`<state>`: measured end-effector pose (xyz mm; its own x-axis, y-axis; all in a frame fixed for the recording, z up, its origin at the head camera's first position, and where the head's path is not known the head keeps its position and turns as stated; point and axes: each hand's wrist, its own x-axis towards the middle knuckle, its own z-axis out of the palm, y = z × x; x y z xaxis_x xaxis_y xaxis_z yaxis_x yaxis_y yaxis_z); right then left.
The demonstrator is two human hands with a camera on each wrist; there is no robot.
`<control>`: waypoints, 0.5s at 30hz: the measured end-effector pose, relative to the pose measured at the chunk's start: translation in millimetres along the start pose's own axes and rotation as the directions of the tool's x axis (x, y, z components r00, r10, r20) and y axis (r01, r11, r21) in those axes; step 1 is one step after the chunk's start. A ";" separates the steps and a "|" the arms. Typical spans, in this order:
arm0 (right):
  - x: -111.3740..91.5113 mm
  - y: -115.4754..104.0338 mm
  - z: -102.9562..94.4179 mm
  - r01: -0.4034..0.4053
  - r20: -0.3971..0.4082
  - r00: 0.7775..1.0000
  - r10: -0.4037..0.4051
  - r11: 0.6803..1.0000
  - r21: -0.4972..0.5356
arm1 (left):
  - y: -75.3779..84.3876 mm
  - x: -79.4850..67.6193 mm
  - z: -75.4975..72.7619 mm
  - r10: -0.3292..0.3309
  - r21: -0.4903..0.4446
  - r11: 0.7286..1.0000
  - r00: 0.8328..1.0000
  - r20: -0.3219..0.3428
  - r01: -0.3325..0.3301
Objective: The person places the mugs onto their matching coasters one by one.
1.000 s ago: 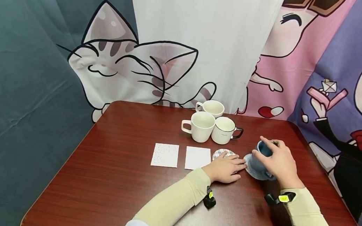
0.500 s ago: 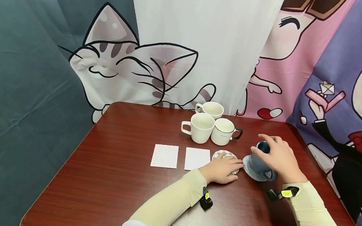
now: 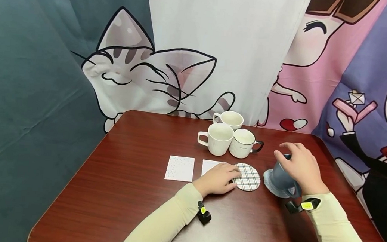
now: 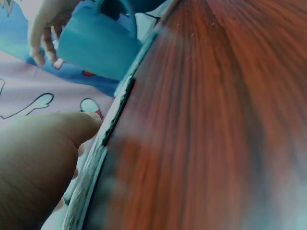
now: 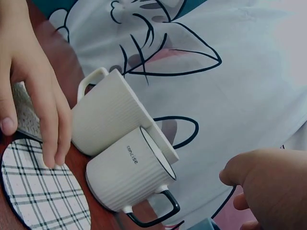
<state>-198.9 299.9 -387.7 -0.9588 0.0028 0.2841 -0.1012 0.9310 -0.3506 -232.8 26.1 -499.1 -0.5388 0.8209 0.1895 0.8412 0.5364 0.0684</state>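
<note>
In the head view, a blue mug (image 3: 281, 178) stands upright on a pale blue round coaster (image 3: 267, 177) at the right of the table. My right hand (image 3: 299, 169) is over the mug's top, thumb and fingers spread apart near its rim. My left hand (image 3: 217, 179) lies palm down with relaxed fingers. Its fingertips are at the left edge of a round plaid coaster (image 3: 248, 178), and the hand covers much of a white square coaster (image 3: 210, 165). The right wrist view shows these fingertips over the plaid coaster (image 5: 43, 191).
A speckled square coaster (image 3: 180, 169) lies to the left. Behind the coasters stand a white ribbed mug (image 3: 218, 140), a white mug with a black handle (image 3: 241, 144) and a white cup (image 3: 232, 118). A printed curtain (image 3: 199, 35) hangs behind the table (image 3: 118, 190).
My left hand has moved left from the right side of the plaid coaster, uncovering most of it. My right hand stays over the blue mug, which remains on its coaster.
</note>
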 end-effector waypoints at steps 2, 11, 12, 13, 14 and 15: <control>0.9 -0.8 1.6 -0.002 -0.005 1.000 0.003 1.000 0.003 | -3.5 -4.3 -0.8 -0.024 -0.003 1.000 1.000 0.008 0.024; 5.4 -3.5 9.9 0.016 -0.014 1.000 -0.016 0.999 0.031 | -11.8 -15.9 1.7 -0.027 -0.020 0.999 0.999 0.026 0.028; 6.5 -4.4 10.9 0.019 -0.007 1.000 -0.019 0.999 0.035 | -12.3 -18.1 2.0 -0.025 -0.024 0.999 0.999 0.033 0.026; 8.0 -5.5 11.6 0.021 0.002 1.000 -0.021 0.999 0.039 | -12.6 -20.0 2.0 -0.023 -0.028 0.999 0.999 0.039 0.025; 9.8 -6.8 12.1 0.023 0.014 1.000 -0.023 0.999 0.042 | -12.8 -21.8 2.1 -0.022 -0.031 0.999 0.999 0.044 0.023; 11.9 -8.0 12.5 0.023 0.030 0.999 -0.025 0.999 0.044 | -12.6 -23.3 1.8 -0.022 -0.033 0.999 0.999 0.050 0.023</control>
<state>-212.8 288.0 -392.7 -0.9635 -0.0312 0.2659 -0.1353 0.9138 -0.3830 -230.9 0.5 -506.2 -0.5585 0.8178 0.1387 0.8295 0.5487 0.1047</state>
